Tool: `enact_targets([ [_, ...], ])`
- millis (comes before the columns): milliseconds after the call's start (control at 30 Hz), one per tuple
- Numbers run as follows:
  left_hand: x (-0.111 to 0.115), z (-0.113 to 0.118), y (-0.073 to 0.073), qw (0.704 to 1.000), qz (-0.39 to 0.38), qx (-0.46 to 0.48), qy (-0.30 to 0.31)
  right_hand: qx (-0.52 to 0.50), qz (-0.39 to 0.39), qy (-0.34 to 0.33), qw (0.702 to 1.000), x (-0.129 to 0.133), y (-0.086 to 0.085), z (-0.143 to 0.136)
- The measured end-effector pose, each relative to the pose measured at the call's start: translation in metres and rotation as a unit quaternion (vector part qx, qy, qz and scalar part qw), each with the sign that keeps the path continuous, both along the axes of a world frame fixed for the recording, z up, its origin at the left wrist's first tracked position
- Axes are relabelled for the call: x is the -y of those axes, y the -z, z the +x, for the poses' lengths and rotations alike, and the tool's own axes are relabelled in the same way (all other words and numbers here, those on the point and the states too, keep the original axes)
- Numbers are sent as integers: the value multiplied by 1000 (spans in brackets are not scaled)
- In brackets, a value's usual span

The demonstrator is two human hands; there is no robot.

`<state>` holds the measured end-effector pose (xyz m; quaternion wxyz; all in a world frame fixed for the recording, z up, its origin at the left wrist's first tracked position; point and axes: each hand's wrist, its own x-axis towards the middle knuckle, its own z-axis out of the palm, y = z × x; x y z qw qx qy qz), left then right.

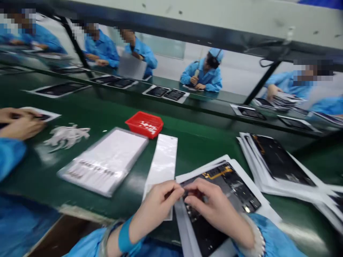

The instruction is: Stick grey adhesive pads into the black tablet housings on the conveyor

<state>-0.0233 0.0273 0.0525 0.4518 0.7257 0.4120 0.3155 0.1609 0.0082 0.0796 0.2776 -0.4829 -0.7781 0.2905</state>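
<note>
Close together over the left edge of a black device panel are both of my hands. Thumb and fingertips of my left hand are pinched; whatever they grip is too small to make out. My right hand is curled, its fingertips drawn together by the left ones, and its contents are hidden too. The panel carries an orange flex strip and lies on a stack of white sheets. Left of it, partly behind my left hand, lies a long white glossy strip sheet.
A red bin holds small white pieces. Nearer stands a clear-wrapped white pack, with a heap of white strips at left. More stacked panels lie right. A co-worker's hands work at left; a shelf beam crosses overhead.
</note>
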Motion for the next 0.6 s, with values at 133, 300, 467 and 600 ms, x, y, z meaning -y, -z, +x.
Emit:
enact_targets([
  [133, 21, 31, 17, 984, 171, 14, 44, -176, -146, 100, 968, 28, 18, 22],
  [300, 28, 45, 27, 907, 405, -93, 64, -219, -96, 221, 945, 57, 35, 72],
  [467, 20, 38, 36, 881, 442, -138, 96, -11, -5, 350, 937, 64, 38, 149],
  [600, 19, 33, 47, 878, 446, -147, 96, 80, -88, 280, 953, 61, 43, 163],
])
